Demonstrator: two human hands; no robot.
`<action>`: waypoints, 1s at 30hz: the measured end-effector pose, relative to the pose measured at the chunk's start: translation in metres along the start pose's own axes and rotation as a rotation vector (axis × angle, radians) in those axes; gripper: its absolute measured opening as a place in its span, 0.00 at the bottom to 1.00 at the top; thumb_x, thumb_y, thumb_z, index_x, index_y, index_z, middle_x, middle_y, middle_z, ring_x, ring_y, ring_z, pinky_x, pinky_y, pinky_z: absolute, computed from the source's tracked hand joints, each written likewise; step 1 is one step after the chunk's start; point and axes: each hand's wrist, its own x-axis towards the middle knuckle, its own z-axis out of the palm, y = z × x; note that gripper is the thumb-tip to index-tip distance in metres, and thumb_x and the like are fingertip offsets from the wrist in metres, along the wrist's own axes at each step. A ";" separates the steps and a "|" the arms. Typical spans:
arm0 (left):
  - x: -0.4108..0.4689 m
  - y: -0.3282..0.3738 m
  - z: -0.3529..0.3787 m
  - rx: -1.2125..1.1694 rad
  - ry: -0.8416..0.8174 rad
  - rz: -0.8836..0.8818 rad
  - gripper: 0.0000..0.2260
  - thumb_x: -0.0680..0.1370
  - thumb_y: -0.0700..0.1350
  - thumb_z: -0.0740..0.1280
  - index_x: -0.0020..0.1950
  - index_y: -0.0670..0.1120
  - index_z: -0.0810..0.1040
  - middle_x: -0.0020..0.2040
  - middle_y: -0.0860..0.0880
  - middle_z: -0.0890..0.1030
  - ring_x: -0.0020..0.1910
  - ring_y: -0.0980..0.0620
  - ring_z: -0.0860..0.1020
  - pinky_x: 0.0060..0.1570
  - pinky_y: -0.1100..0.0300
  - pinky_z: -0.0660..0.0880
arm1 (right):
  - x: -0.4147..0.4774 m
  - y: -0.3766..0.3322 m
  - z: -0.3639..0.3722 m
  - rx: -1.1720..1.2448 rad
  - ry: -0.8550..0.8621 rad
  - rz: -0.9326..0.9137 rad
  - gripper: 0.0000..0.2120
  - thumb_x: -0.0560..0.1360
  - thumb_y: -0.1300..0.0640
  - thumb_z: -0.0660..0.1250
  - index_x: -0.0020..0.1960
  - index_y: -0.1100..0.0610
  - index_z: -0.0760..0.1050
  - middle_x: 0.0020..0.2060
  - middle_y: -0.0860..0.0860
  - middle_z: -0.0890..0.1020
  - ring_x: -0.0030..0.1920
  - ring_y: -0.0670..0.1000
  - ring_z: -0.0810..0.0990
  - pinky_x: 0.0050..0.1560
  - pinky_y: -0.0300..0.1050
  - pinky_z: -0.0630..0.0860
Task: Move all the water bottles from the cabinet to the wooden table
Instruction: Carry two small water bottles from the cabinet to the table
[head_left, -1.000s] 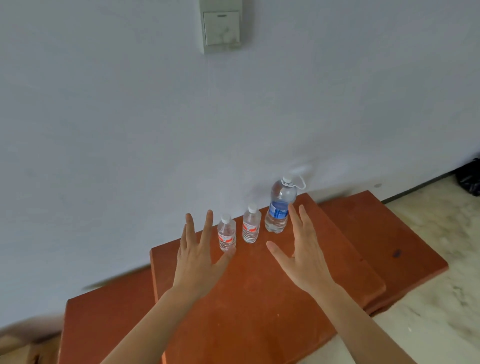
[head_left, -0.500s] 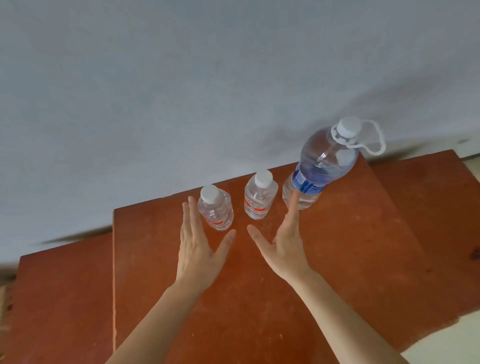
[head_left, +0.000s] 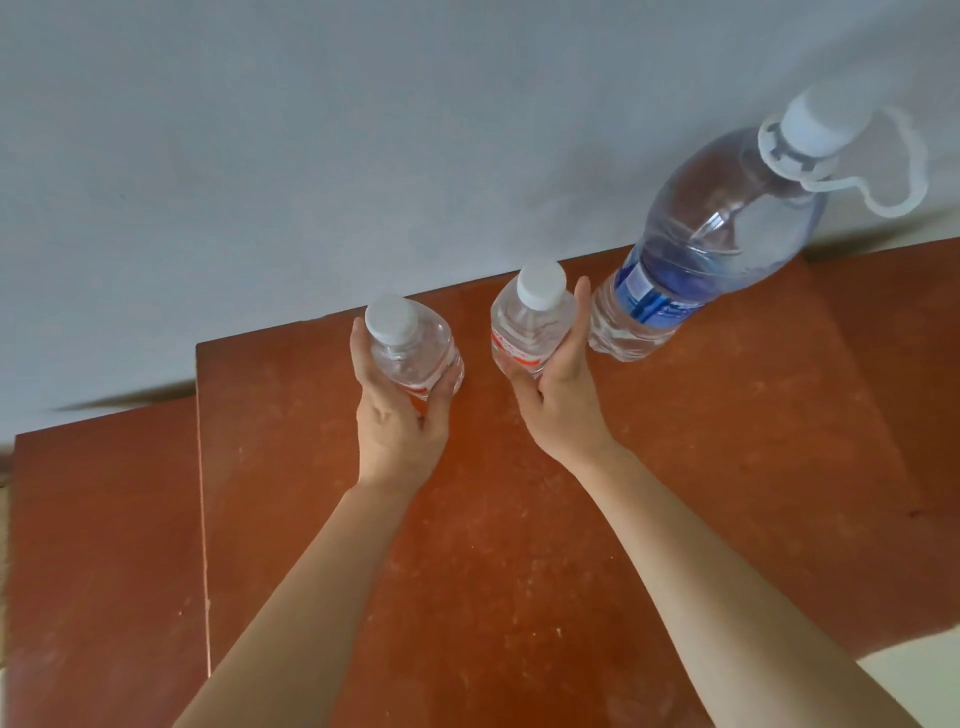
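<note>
The large bottle (head_left: 722, 234), clear with a blue label, white cap and loop handle, stands upright at the back of the red-brown cabinet (head_left: 519, 545). Just left of it stands the middle small bottle (head_left: 524, 332), white-capped and red-labelled, gripped by the right hand (head_left: 563, 415). Further left of the large bottle, the matching left small bottle (head_left: 415, 353) is gripped by the left hand (head_left: 400, 431).

With arms outstretched, the left bottle (head_left: 413, 351) is clasped by the left grip (head_left: 400, 423), the middle bottle (head_left: 530, 325) by the right grip (head_left: 561, 402).
</note>
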 end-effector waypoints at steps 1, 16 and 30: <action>-0.001 0.001 0.000 0.000 -0.001 -0.004 0.41 0.78 0.48 0.71 0.76 0.61 0.41 0.70 0.36 0.72 0.55 0.33 0.81 0.50 0.40 0.80 | -0.001 -0.002 0.001 -0.002 0.010 0.013 0.49 0.80 0.57 0.71 0.75 0.31 0.33 0.81 0.55 0.54 0.81 0.53 0.56 0.78 0.55 0.63; -0.159 -0.003 -0.097 0.032 -0.223 -0.013 0.42 0.77 0.51 0.65 0.77 0.67 0.36 0.72 0.33 0.70 0.67 0.32 0.75 0.61 0.43 0.75 | -0.148 -0.058 0.022 0.067 0.145 0.219 0.46 0.80 0.48 0.68 0.75 0.26 0.34 0.81 0.50 0.58 0.79 0.46 0.61 0.75 0.50 0.69; -0.117 0.154 -0.265 0.185 -0.164 0.557 0.31 0.76 0.50 0.75 0.74 0.51 0.63 0.63 0.42 0.80 0.51 0.39 0.84 0.40 0.46 0.81 | -0.262 -0.247 -0.123 -0.507 0.622 0.119 0.39 0.80 0.46 0.69 0.82 0.48 0.51 0.71 0.55 0.74 0.70 0.57 0.75 0.64 0.50 0.74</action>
